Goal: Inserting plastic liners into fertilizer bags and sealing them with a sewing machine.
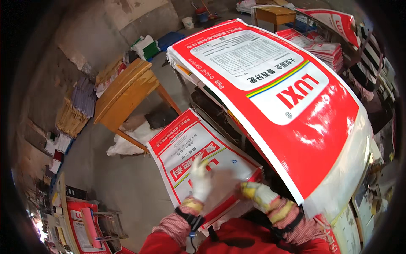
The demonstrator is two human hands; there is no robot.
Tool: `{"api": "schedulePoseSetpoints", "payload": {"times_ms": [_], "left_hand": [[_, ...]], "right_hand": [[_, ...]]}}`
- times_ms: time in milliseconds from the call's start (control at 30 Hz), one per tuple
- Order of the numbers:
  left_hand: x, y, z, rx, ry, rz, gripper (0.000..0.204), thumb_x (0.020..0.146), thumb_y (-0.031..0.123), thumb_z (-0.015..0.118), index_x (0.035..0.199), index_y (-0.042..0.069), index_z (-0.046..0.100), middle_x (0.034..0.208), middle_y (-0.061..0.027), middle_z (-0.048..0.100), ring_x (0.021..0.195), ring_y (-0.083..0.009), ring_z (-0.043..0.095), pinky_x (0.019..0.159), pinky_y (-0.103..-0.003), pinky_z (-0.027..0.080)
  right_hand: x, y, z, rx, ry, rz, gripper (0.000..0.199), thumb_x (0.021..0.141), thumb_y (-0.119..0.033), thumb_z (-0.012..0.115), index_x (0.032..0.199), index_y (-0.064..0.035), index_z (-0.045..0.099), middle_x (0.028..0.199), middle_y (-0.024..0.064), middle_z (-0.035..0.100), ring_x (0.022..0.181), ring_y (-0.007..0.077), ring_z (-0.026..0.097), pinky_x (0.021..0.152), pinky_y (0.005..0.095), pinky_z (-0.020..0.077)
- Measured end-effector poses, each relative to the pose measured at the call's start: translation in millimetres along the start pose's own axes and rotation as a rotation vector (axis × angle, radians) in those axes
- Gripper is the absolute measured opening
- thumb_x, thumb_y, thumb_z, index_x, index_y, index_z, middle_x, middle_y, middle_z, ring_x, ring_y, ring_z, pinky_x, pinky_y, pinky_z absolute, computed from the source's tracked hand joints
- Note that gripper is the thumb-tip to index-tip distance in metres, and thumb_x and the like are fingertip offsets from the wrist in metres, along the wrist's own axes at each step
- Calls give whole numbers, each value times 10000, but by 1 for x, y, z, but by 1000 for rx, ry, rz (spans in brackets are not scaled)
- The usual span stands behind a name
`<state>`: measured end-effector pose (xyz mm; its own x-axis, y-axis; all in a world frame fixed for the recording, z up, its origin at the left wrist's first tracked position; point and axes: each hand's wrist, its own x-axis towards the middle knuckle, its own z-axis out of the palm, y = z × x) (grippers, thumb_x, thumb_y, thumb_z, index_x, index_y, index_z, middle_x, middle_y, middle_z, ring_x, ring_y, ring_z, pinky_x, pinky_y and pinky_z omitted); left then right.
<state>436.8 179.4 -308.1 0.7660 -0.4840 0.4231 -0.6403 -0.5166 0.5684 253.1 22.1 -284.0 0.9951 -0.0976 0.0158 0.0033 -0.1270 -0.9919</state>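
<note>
My left hand, in a white and yellow work glove, is above a white and red printed woven sack. Its fingers look stretched out and apart, though motion blurs them. My right hand, gloved alike, is by the right edge of that sack; its fingertips are smeared, so any grip is hidden. The sack lies flat on top of a stack in front of me. To the right, a large red and white sack covers a table-high pile and droops over its near end.
A wooden table stands left of the sacks, with white sheeting on the floor beside it. Folded sack bundles line the left wall. A pink roll is at lower left. Another person's striped sleeve shows at far right.
</note>
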Motion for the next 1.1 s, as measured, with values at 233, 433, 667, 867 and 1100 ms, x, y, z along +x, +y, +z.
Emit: {"api": "schedulePoseSetpoints", "payload": {"times_ms": [233,433,667,867,1100], "left_hand": [[48,256,20,-299,-324,928,314,653,154,650,927,21,576,1125,-151,472,1035,-335,444,916,-460,339],[23,345,86,135,-609,1056,255,642,211,646,841,58,601,1038,-83,562,958,-287,514,819,-378,416],[28,357,94,-254,-760,847,138,757,93,556,853,24,627,850,-93,614,799,-217,590,716,-278,460],[42,365,73,-284,-763,781,137,789,63,541,877,-2,625,796,-75,614,735,-141,583,678,-243,451],[52,373,66,-169,-522,1290,97,772,54,587,843,1,625,853,-70,624,774,-153,593,687,-258,459]], "right_hand": [[-120,-115,-55,425,-137,343,228,887,-190,503,986,2,576,861,94,630,763,189,612,699,298,492],[-211,-108,-80,686,579,59,182,844,-175,517,869,-2,567,799,123,601,678,195,600,575,289,496],[-233,-103,-133,824,1322,43,197,870,-176,498,863,15,546,789,133,603,562,165,588,524,274,494],[-188,-106,-164,872,1088,156,263,842,-281,551,880,-25,593,811,77,626,529,132,576,450,250,442],[-149,-96,-203,967,1061,260,262,851,-285,540,841,-31,602,761,42,609,638,127,580,518,271,466]]}}
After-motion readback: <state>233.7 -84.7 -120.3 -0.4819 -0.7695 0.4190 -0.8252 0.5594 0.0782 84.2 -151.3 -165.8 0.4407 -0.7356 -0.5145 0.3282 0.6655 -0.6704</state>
